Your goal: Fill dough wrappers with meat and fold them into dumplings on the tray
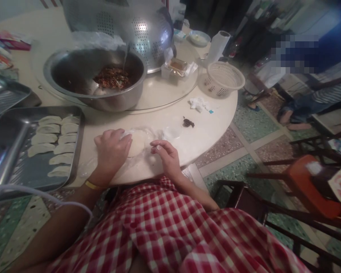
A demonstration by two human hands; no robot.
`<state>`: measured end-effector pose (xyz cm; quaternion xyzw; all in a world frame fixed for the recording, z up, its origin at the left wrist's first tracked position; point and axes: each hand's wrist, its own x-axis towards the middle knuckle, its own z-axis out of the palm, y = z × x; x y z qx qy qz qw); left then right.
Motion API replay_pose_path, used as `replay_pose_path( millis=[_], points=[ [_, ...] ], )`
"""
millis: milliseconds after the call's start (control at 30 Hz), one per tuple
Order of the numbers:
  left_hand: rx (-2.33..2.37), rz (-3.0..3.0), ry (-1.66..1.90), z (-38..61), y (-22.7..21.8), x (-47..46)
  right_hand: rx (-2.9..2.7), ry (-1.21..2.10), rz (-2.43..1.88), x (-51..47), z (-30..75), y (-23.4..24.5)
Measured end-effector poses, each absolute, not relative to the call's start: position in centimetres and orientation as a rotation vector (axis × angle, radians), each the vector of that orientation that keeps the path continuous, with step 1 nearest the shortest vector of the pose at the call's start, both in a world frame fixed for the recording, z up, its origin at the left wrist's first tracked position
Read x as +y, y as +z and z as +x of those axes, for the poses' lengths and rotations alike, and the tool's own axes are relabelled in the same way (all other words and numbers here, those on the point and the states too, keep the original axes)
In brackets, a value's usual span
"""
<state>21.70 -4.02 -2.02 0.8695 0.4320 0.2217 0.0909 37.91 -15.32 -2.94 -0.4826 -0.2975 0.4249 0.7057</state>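
A stack of round white dumpling wrappers (139, 142) lies on clear plastic at the near edge of the round table (210, 125). My left hand (112, 149) rests on the stack's left side with fingers curled over it. My right hand (165, 155) pinches at the stack's right edge, thumb and fingertips together on a wrapper or the plastic. Left of my hands a steel tray (8, 148) holds several folded dumplings (55, 146) in two rows. Behind, a large steel bowl (74, 72) holds dark reddish filling (112, 77) with a spoon in it.
A steel colander (142, 26) stands behind the bowl, with a white plastic basket (223, 77), paper roll (218, 45), small sauce tub (177, 66) and crumpled tissue (199, 103) nearby. Another person sits at the far right. Dark wooden chairs (272, 204) and an orange stool (309, 185) crowd the tiled floor.
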Motion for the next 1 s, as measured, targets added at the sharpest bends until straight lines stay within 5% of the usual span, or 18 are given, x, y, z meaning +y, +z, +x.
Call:
replay_pose_path(
  millis=[467,1000],
  points=[
    [1.205,2.503,0.805,21.8,-2.1,-2.6,-0.820,0.870,-1.191,-14.9,38.2,-3.8],
    [1.094,2.435,0.856,19.6,-3.7,-6.0,-1.793,0.038,-1.415,-12.3,37.1,-5.6]
  ],
)
